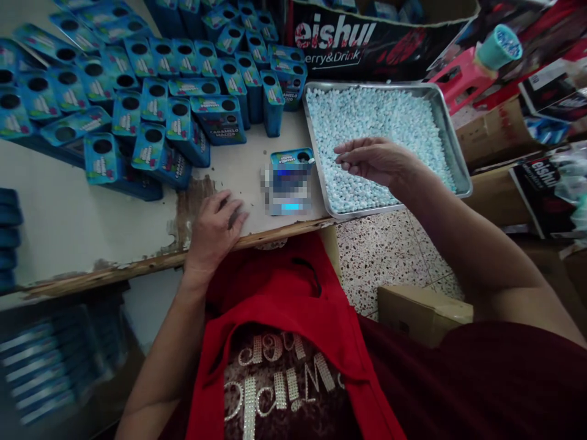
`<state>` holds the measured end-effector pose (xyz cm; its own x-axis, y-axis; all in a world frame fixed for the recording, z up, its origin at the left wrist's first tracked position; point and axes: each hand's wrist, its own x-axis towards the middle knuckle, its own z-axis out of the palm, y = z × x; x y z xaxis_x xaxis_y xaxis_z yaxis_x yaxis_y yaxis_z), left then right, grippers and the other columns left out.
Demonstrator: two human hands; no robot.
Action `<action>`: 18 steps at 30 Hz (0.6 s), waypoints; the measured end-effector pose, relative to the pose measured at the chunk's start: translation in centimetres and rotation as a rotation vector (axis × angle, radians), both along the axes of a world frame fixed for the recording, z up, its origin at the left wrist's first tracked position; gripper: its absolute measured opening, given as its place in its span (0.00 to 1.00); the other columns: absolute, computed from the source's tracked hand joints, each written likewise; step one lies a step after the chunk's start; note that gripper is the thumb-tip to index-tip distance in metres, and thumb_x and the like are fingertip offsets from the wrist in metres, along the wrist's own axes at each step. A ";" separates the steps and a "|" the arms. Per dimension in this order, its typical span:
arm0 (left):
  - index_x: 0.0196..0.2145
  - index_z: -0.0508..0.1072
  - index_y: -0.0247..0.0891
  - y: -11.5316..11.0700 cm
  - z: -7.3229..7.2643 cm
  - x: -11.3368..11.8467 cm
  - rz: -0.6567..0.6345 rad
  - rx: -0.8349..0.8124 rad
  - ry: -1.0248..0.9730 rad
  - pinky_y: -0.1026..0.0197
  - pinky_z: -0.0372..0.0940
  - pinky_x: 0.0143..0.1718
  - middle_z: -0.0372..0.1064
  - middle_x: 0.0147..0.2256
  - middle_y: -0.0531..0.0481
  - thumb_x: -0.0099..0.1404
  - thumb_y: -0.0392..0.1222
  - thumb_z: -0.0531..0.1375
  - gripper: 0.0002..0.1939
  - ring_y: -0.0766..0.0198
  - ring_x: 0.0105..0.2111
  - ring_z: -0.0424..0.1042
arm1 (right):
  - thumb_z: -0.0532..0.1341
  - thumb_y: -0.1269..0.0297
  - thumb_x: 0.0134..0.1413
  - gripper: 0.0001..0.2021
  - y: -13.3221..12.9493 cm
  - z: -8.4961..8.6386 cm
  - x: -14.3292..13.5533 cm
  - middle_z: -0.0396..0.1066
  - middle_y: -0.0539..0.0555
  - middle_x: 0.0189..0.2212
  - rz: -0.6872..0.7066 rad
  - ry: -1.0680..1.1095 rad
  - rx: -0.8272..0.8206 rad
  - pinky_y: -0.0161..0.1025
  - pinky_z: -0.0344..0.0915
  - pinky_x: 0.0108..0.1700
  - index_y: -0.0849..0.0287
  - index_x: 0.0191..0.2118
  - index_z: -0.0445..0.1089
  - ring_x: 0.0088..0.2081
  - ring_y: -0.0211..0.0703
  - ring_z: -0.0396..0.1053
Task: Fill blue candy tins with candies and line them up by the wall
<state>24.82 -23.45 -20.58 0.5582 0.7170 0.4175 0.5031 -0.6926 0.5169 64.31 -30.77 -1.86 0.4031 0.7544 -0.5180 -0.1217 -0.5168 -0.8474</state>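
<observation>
My right hand [373,160] is over the left part of a metal tray [328,205] full of small pale-blue candies [380,119]. Its thumb and fingertips are pinched together; whatever they hold, if anything, is hidden. My left hand [216,225] lies on the worn table edge with its fingers apart and nothing in them. Between the two hands, a blue tin [291,156] stands at a small object with a lit light-blue patch [288,198], which is pixelated. A small pale piece sits by the tin's right corner.
Many blue tins [158,91] with dark round openings crowd the table's back and left. Behind the tray is a black printed carton [367,46]. A pink container with a blue cup [499,47] stands right of it. A cardboard box [424,311] is on the speckled floor.
</observation>
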 end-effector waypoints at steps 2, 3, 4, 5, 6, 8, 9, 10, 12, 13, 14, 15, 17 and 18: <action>0.59 0.84 0.49 0.0 0.0 0.0 0.000 0.013 0.006 0.35 0.81 0.69 0.82 0.65 0.38 0.86 0.51 0.66 0.11 0.39 0.64 0.83 | 0.72 0.85 0.64 0.11 0.4 0.4 -0.4 0.79 0.53 0.30 0.080 -0.034 0.033 0.31 0.73 0.30 0.60 0.38 0.84 0.29 0.35 0.74; 0.59 0.84 0.49 0.0 0.1 0.0 0.000 0.015 0.007 0.35 0.81 0.69 0.82 0.65 0.38 0.86 0.51 0.66 0.11 0.39 0.64 0.83 | 0.75 0.83 0.64 0.10 0.6 0.5 -0.5 0.78 0.52 0.29 0.113 -0.048 0.055 0.33 0.73 0.31 0.59 0.38 0.83 0.29 0.36 0.73; 0.59 0.84 0.48 0.0 0.1 0.0 -0.002 0.014 0.008 0.35 0.81 0.69 0.82 0.65 0.37 0.86 0.51 0.66 0.12 0.39 0.64 0.83 | 0.77 0.80 0.63 0.10 0.7 0.6 -0.7 0.77 0.50 0.29 0.147 -0.060 0.077 0.35 0.72 0.32 0.58 0.38 0.83 0.30 0.37 0.73; 0.59 0.84 0.47 -0.1 0.1 0.0 -0.005 0.013 0.010 0.34 0.81 0.70 0.82 0.65 0.37 0.86 0.51 0.66 0.12 0.39 0.64 0.83 | 0.80 0.78 0.62 0.11 0.7 0.6 -0.9 0.76 0.49 0.29 0.182 -0.074 0.096 0.36 0.72 0.33 0.57 0.38 0.82 0.30 0.37 0.72; 0.60 0.84 0.47 -0.1 0.1 -0.1 -0.007 0.012 0.013 0.34 0.81 0.70 0.82 0.65 0.36 0.86 0.51 0.66 0.12 0.38 0.65 0.83 | 0.82 0.75 0.61 0.12 0.8 0.6 -1.1 0.75 0.49 0.29 0.216 -0.091 0.112 0.37 0.71 0.33 0.56 0.38 0.82 0.31 0.37 0.71; 0.60 0.84 0.47 -0.1 0.2 -0.1 -0.004 0.004 0.023 0.34 0.81 0.70 0.82 0.65 0.37 0.86 0.51 0.66 0.12 0.39 0.65 0.83 | 0.86 0.72 0.57 0.14 0.9 0.4 -1.6 0.74 0.48 0.29 0.270 -0.142 0.141 0.38 0.68 0.32 0.55 0.38 0.81 0.31 0.38 0.69; 0.60 0.84 0.48 -0.1 0.2 -0.1 0.000 -0.001 0.026 0.34 0.81 0.70 0.82 0.65 0.37 0.86 0.51 0.66 0.12 0.39 0.65 0.83 | 0.86 0.71 0.56 0.15 0.9 0.3 -1.8 0.74 0.48 0.28 0.287 -0.174 0.157 0.38 0.66 0.32 0.55 0.37 0.81 0.31 0.38 0.67; 0.60 0.83 0.49 -0.1 0.2 0.0 0.003 -0.007 0.026 0.34 0.81 0.71 0.82 0.65 0.38 0.86 0.51 0.66 0.12 0.40 0.65 0.82 | 0.87 0.70 0.56 0.16 1.0 0.2 -2.1 0.74 0.48 0.28 0.300 -0.206 0.171 0.39 0.65 0.32 0.55 0.37 0.80 0.31 0.38 0.66; 0.60 0.83 0.49 -0.2 0.2 0.0 0.003 -0.024 0.020 0.34 0.80 0.71 0.81 0.66 0.39 0.86 0.50 0.66 0.11 0.40 0.66 0.82 | 0.87 0.69 0.55 0.15 1.2 0.0 -2.5 0.73 0.48 0.28 0.314 -0.270 0.193 0.40 0.64 0.32 0.55 0.36 0.81 0.31 0.39 0.65; 0.60 0.83 0.49 -0.2 0.2 0.0 -0.001 -0.035 0.015 0.33 0.80 0.72 0.81 0.66 0.38 0.86 0.50 0.66 0.11 0.39 0.66 0.82 | 0.86 0.70 0.55 0.15 1.4 0.0 -2.7 0.73 0.48 0.28 0.319 -0.299 0.197 0.40 0.64 0.32 0.55 0.35 0.81 0.32 0.39 0.64; 0.60 0.83 0.49 -0.2 0.3 0.0 -0.004 -0.047 0.010 0.32 0.80 0.72 0.81 0.66 0.38 0.86 0.50 0.66 0.12 0.38 0.66 0.81 | 0.86 0.70 0.56 0.14 1.5 0.0 -2.9 0.73 0.48 0.27 0.322 -0.326 0.198 0.41 0.64 0.33 0.54 0.35 0.81 0.32 0.40 0.65; 0.60 0.83 0.49 -0.3 0.3 0.1 -0.006 -0.060 0.005 0.31 0.79 0.72 0.81 0.66 0.37 0.86 0.50 0.65 0.12 0.38 0.67 0.81 | 0.85 0.70 0.56 0.14 1.7 0.0 -3.0 0.72 0.48 0.27 0.324 -0.351 0.197 0.42 0.64 0.34 0.54 0.34 0.80 0.33 0.41 0.65; 0.60 0.83 0.48 -0.3 0.5 0.1 -0.004 -0.077 0.001 0.30 0.79 0.73 0.80 0.66 0.36 0.87 0.50 0.65 0.11 0.37 0.67 0.81 | 0.85 0.70 0.56 0.14 2.1 0.1 -3.3 0.72 0.48 0.28 0.333 -0.393 0.191 0.43 0.66 0.35 0.53 0.33 0.80 0.35 0.44 0.68; 0.60 0.83 0.48 -0.4 0.5 0.1 0.000 -0.081 0.004 0.31 0.79 0.73 0.80 0.66 0.37 0.87 0.50 0.65 0.11 0.37 0.67 0.81 | 0.85 0.69 0.56 0.14 2.4 0.1 -3.5 0.72 0.49 0.28 0.343 -0.411 0.190 0.43 0.67 0.36 0.52 0.33 0.79 0.36 0.45 0.69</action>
